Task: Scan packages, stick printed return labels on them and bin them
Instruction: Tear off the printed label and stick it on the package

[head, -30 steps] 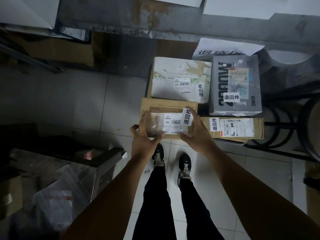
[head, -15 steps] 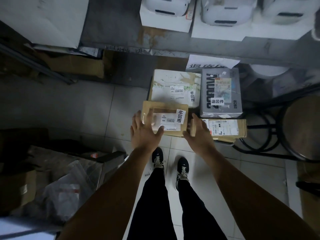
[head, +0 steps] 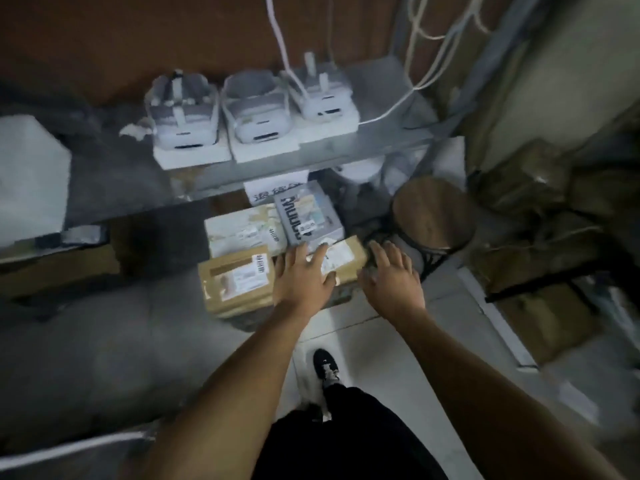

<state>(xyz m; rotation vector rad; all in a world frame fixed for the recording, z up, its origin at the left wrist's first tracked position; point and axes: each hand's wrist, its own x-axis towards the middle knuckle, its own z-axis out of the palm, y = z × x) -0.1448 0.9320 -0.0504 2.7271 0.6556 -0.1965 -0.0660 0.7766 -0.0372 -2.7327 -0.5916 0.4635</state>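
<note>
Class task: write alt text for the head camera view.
Both hands, left and right, reach with straight fingers over a brown parcel on the floor, beside three other labelled parcels under a grey shelf carrying white label printers.

Dim storeroom with a grey metal shelf

A brown wall (head: 173,36) backs the shelf (head: 346,150); a round wooden stool (head: 433,216) stands on the pale tiled floor (head: 381,341) just right of the fingers.

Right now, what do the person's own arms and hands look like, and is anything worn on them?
Both arms are bare to the frame's edge: no sleeves, gloves, watch or rings show on the left hand or right hand. The picture is dim and blurred, so fine marks cannot be told.
</note>
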